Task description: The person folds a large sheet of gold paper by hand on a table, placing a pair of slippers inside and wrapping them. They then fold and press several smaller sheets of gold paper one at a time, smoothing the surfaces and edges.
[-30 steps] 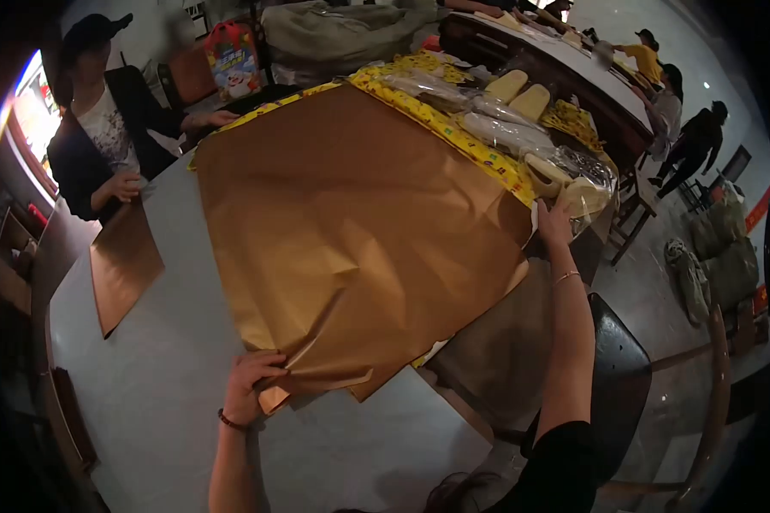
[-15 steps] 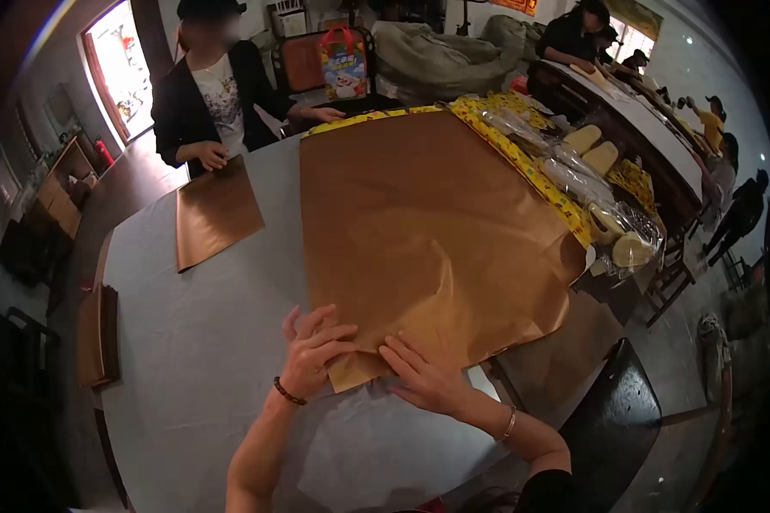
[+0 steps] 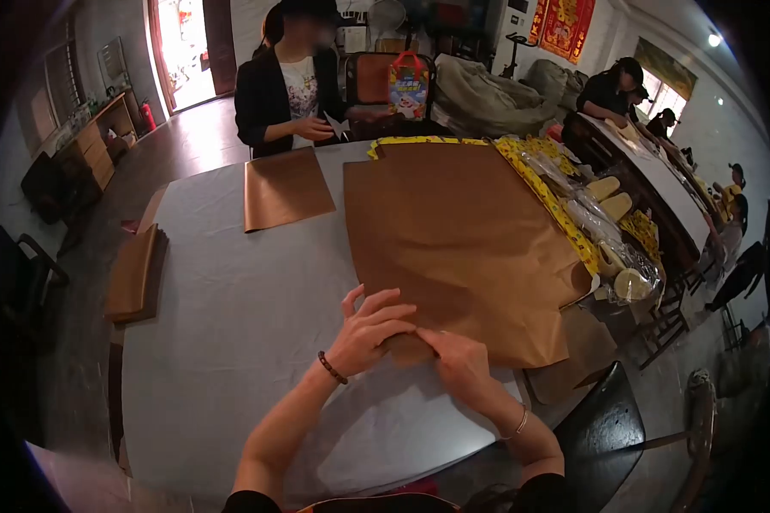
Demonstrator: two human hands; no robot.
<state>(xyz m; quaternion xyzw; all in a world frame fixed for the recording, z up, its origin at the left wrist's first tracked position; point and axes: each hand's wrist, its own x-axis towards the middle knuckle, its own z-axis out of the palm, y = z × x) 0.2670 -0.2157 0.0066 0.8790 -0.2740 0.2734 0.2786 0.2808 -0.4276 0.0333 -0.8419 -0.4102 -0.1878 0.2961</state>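
A large shiny brown sheet (image 3: 453, 231) lies over the grey-covered table, creased toward its right side. At its near-left corner, my left hand (image 3: 370, 333) has the edge pinched, with the upper fingers bent and somewhat apart. Close beside it, my right hand (image 3: 464, 366) grips the same edge, its index finger meeting the left fingertips. A small flap of the sheet hangs between the two hands. Both thumbs are mostly hidden.
A smaller brown piece (image 3: 289, 190) lies before a person in a dark jacket (image 3: 265, 103). Folded brown sheets (image 3: 137, 278) sit at the table's left edge. Yellow patterned wrap (image 3: 546, 192) and bagged slipper-like items (image 3: 612, 201) line the right. A black chair (image 3: 603, 436) stands near right.
The view has shifted left and up. My right hand has gone from lying flatter on the sheet to bent fingers at its edge. The other person's hand has left the smaller brown piece.
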